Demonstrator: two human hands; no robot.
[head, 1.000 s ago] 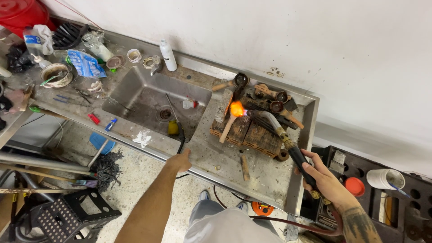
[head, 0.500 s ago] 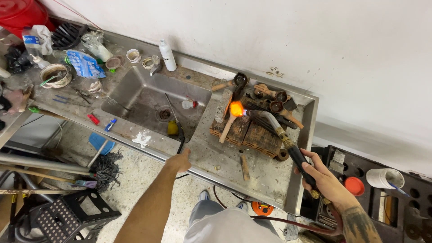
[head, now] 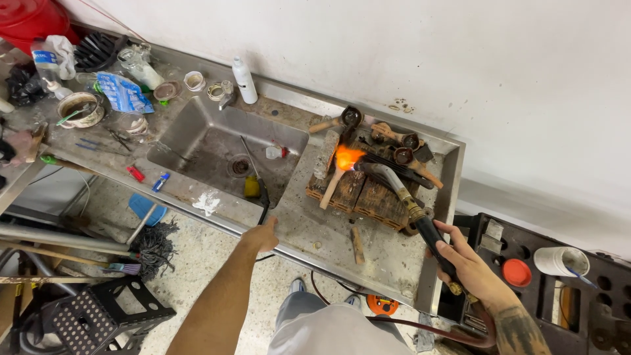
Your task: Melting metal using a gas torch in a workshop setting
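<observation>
Grimy steel counter (head: pixel 299 227) under left hand (head: pixel 263 235); right hand (head: pixel 468 263) grip around lit torch (head: pixel 420 220).

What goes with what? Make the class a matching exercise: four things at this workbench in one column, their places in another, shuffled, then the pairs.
Things:
1. torch
2. left hand
3. white bottle
4. flame

Places:
A. behind the sink, by the wall
B. on the bricks, at the torch's tip
C. resting on the bench's front edge
D. held in the right hand

Pairs: 1-D, 2-C, 3-A, 4-B
</observation>
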